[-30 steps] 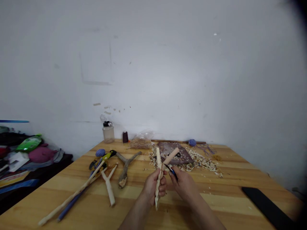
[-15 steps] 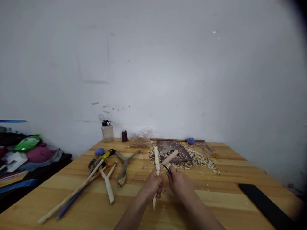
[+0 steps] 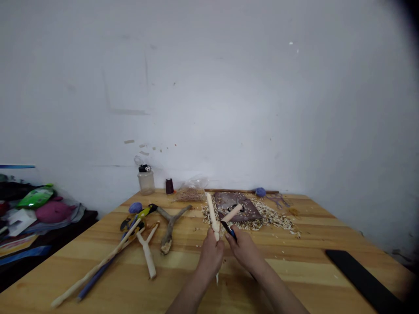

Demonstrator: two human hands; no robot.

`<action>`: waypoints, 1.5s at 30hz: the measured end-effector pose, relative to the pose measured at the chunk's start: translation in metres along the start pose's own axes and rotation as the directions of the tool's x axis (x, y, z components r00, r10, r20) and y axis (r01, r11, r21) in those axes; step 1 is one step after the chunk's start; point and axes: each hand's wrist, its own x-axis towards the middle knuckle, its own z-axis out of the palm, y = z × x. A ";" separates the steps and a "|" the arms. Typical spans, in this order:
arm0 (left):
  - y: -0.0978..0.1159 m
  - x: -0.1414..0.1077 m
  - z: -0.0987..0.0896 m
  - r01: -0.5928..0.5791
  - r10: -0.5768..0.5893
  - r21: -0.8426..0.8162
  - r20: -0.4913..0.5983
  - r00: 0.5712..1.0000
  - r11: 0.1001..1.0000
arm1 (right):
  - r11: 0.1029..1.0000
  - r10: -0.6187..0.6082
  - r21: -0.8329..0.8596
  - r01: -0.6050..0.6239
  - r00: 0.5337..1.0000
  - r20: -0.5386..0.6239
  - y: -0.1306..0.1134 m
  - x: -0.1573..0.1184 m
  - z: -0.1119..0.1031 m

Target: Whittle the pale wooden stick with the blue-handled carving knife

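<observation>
My left hand (image 3: 212, 253) is closed around the lower stem of a peeled, Y-shaped wooden branch (image 3: 212, 210), its two pale prongs pointing up and away. In my right hand (image 3: 244, 248) is a knife (image 3: 230, 231) with a dark blade and a black-and-blue handle. The blade lies close to the fork, by the right prong; whether it touches the wood I cannot tell. Behind the prongs, wood shavings (image 3: 271, 219) are spread over and around a brownish-purple cloth (image 3: 253, 210).
Left of my hands lie a peeled forked stick (image 3: 149, 257), a barked forked branch (image 3: 169, 229) and long sticks (image 3: 88, 274). A bottle (image 3: 146, 181), a thread spool (image 3: 169, 186) and a plastic bag (image 3: 191, 192) stand along the wall. At right is a black flat board (image 3: 360, 279).
The branch has turned slightly, its left prong now leaning further left. My right hand has rotated, showing more of the knife's handle, and the blade has shifted slightly.
</observation>
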 end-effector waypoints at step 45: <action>0.010 -0.010 0.007 0.279 -0.204 -0.326 0.245 0.948 0.903 | 0.848 -0.149 -0.528 0.050 0.978 -0.147 -0.005 -0.008 -0.017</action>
